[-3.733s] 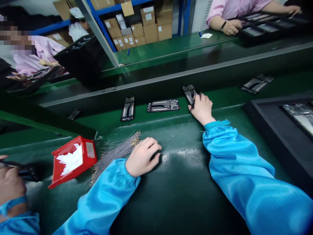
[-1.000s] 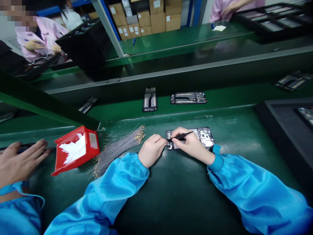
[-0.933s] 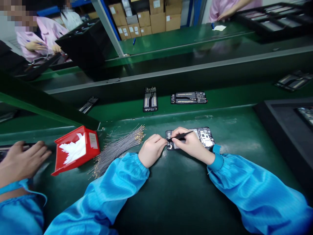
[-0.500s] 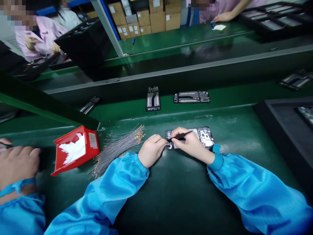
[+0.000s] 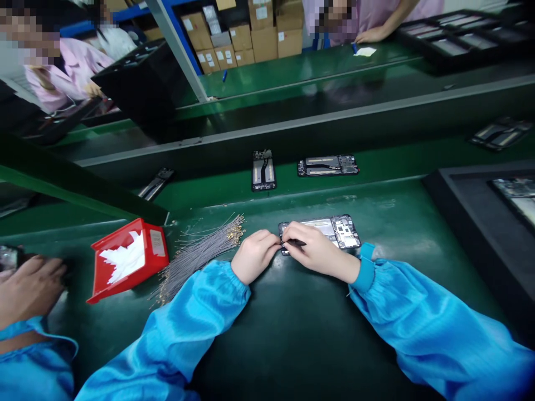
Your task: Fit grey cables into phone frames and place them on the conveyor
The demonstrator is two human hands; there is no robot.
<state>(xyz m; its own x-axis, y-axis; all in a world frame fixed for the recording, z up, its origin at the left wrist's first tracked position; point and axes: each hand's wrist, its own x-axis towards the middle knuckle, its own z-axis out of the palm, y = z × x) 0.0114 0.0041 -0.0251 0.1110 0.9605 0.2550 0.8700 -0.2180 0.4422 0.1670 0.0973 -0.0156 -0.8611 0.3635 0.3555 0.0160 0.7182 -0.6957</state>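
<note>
An opened phone [image 5: 346, 231] lies crosswise on the green bench, its white-patched board showing at the right end. My right hand [image 5: 315, 253] covers part of its left half, fingers closed around black tweezers [image 5: 297, 243]. At the phone's left end my left hand [image 5: 256, 256] is pinched, fingertips close to those of my right; what it holds, if anything, is hidden. Left of that hand lies a bundle of thin grey cables [image 5: 200, 250] with gold-coloured ends. Beside the bundle is a red bin [image 5: 156, 250] holding white paper strips [image 5: 125, 257].
Two more opened phones [image 5: 263, 170] [image 5: 328, 165] rest on the ledge behind. A black tray [image 5: 460, 206] stands on the right. A co-worker's hand [image 5: 31, 287] is at the far left. Across the divider, people in pink sit near cardboard boxes [image 5: 264, 42].
The tweezers have swung down and mostly disappear behind my right hand, whose fingers have moved closer to my left fingertips. The whole view has shifted slightly.
</note>
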